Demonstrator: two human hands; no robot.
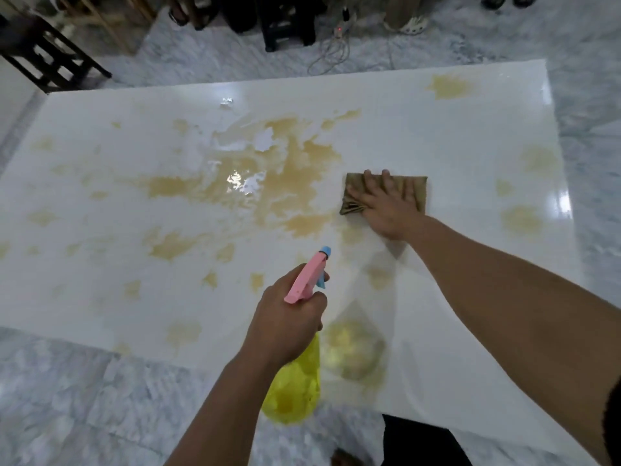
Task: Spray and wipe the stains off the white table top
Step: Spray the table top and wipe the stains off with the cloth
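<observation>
- looking down, i have my right hand [386, 205] flat on a brown cloth [386, 193], fingers straight and slightly spread, pressing it onto the white table top [437, 136]
- my left hand [289, 317] is curled round the neck of a spray bottle [302, 331], held above the near edge of the table; its pink head points away from me toward the middle, and the yellow body hangs down below my fist
- what the next wipe turns on: the big brown stain [268, 176] lies to the left of the cloth, its nearest edge just beside my fingertips, and it looks wet and glossy in the middle
- the cloth's long side runs left to right, so i judge a sweep leftward would drag its short edge into the puddle
- the right hand is clearly the nearer one to that stain; the left with the bottle is nearer me
- smaller stains are scattered all over: one at the far right corner [450, 87], some along the right side [522, 218], several on the left half, and one close to me [356, 351] under the bottle
- most of the top looks unwiped, so i reckon the job is at an early stage
- around the table is pale marbled floor [84, 398], with dark wooden furniture [50, 58] at the far left and cables [336, 48] on the floor beyond
</observation>
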